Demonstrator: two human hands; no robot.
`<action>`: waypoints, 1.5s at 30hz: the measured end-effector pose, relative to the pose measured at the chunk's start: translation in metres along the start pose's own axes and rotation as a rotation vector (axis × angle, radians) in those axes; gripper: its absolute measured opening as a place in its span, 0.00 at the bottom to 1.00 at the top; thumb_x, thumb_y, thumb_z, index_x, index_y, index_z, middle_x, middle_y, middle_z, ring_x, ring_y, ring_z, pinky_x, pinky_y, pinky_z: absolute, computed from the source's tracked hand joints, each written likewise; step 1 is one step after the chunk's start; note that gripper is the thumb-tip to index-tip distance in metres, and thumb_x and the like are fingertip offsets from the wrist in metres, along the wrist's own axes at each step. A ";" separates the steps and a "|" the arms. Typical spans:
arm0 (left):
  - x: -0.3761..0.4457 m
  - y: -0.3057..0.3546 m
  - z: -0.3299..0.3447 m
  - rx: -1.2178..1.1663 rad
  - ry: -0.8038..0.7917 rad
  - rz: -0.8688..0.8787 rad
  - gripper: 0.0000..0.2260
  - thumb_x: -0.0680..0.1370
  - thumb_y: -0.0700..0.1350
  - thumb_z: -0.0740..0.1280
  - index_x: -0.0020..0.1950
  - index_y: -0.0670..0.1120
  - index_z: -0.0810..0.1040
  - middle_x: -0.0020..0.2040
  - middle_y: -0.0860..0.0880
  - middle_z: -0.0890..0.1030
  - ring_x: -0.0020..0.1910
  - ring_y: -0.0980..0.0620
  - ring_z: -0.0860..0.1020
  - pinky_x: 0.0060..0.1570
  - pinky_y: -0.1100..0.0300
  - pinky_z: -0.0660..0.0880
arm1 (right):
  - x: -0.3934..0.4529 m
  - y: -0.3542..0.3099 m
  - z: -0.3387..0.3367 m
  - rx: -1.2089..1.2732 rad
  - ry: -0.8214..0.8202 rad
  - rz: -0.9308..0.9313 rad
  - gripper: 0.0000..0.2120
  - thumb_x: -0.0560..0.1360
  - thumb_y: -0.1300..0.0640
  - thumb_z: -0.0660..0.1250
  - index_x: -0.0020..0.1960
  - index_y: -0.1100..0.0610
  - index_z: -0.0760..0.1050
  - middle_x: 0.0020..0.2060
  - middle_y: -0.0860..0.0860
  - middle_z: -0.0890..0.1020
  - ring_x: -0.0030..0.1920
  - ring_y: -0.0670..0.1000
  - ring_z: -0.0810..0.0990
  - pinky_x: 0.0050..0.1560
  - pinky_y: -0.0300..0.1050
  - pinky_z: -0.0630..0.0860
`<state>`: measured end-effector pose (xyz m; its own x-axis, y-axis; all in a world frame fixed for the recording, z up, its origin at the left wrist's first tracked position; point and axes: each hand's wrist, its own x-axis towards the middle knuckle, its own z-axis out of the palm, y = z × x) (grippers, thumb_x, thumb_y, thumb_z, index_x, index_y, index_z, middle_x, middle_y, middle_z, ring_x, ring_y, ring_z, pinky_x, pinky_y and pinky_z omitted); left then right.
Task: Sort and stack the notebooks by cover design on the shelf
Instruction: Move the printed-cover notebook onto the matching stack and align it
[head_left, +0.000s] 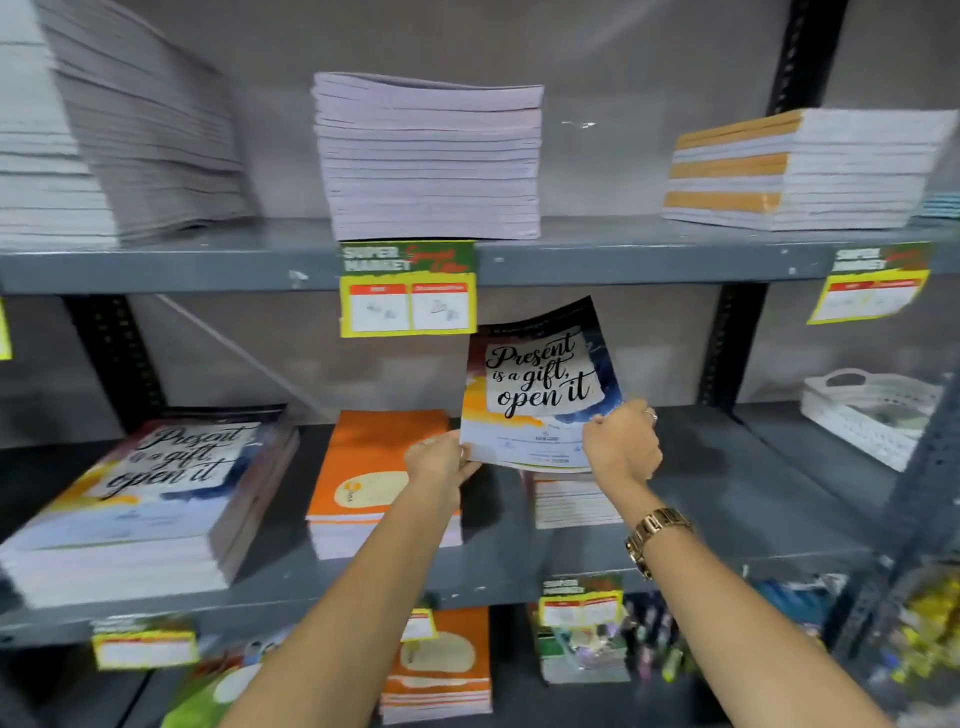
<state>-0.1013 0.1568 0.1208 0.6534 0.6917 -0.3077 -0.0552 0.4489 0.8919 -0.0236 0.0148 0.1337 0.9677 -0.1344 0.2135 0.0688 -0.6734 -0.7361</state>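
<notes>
I hold a "Present is a gift, open it" notebook (540, 384) upright above the middle shelf (727, 499). My left hand (439, 462) grips its lower left corner and my right hand (621, 441) grips its lower right edge. Below the lifted notebook lies a small pile of notebooks (571, 501) showing a white printed cover. A tall stack with the same "Present is a gift" cover (150, 493) stands at the left of this shelf. Between them sits an orange-cover stack (374, 483), partly hidden by my left forearm.
The upper shelf (623, 260) carries three stacks of notebooks seen edge-on, and yellow price tags (408, 306) hang from its front. A white plastic basket (872, 410) stands at the right of the middle shelf. The lower shelf holds orange notebooks (441, 670) and pens (649, 639).
</notes>
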 end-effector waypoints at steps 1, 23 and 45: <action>0.004 0.005 -0.013 -0.002 0.017 0.008 0.13 0.75 0.26 0.54 0.56 0.32 0.72 0.47 0.38 0.77 0.37 0.45 0.78 0.48 0.53 0.77 | -0.008 -0.008 0.007 0.003 -0.011 -0.005 0.18 0.76 0.59 0.64 0.62 0.67 0.66 0.60 0.62 0.74 0.56 0.63 0.77 0.48 0.50 0.72; 0.038 0.115 -0.320 0.197 0.643 0.228 0.08 0.75 0.31 0.59 0.46 0.35 0.78 0.42 0.41 0.76 0.45 0.42 0.74 0.50 0.50 0.75 | -0.218 -0.190 0.183 0.142 -0.554 -0.138 0.22 0.79 0.55 0.63 0.67 0.67 0.64 0.67 0.62 0.71 0.64 0.60 0.73 0.56 0.49 0.74; 0.091 0.118 -0.393 1.060 0.639 0.376 0.11 0.73 0.34 0.61 0.52 0.40 0.81 0.51 0.39 0.81 0.52 0.38 0.76 0.46 0.50 0.77 | -0.247 -0.204 0.233 -0.239 -0.554 -0.410 0.25 0.76 0.49 0.66 0.66 0.61 0.67 0.65 0.57 0.69 0.62 0.57 0.74 0.50 0.47 0.75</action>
<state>-0.3446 0.4953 0.0679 0.2374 0.9551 0.1770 0.6587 -0.2922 0.6933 -0.2196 0.3551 0.0813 0.8609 0.5073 0.0388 0.4581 -0.7398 -0.4927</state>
